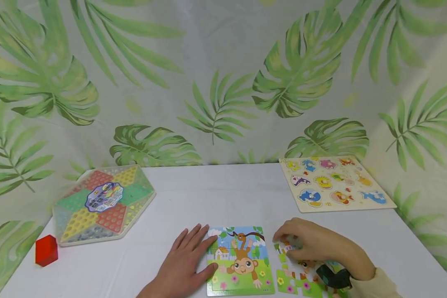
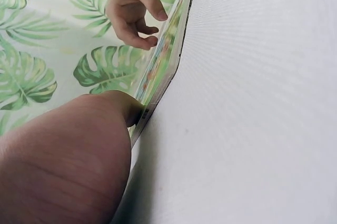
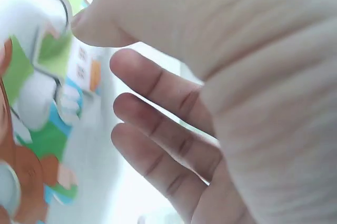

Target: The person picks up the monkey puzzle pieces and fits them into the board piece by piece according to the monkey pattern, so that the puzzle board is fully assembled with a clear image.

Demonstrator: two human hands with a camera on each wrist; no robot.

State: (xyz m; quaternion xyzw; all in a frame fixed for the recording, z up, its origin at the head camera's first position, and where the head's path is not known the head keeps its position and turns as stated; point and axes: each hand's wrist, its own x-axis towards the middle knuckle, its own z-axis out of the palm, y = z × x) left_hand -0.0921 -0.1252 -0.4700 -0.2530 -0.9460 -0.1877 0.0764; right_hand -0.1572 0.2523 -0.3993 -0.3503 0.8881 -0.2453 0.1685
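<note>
My left hand (image 1: 186,263) lies with spread fingers along the left edge of a monkey jigsaw puzzle (image 1: 242,256), its thumb and index finger overlapping the picture. The puzzle shows a monkey hanging from a branch, with a house and flowers. To its right are puzzle pieces (image 1: 292,286) of a similar picture, with white gaps between them. My right hand (image 1: 305,238) hovers over these pieces, fingers loosely bent. In the right wrist view its thumb (image 3: 100,29) overlaps a green piece, and nothing shows between thumb and fingers (image 3: 152,84). The hand and wrist hide some pieces in the head view.
A hexagonal Chinese checkers box (image 1: 104,203) lies at the left, with a red block (image 1: 46,250) by its near corner. At the back right is a wooden peg puzzle board (image 1: 335,184) with sea animals. A leaf-patterned cloth (image 1: 223,82) hangs behind the white table (image 1: 208,190).
</note>
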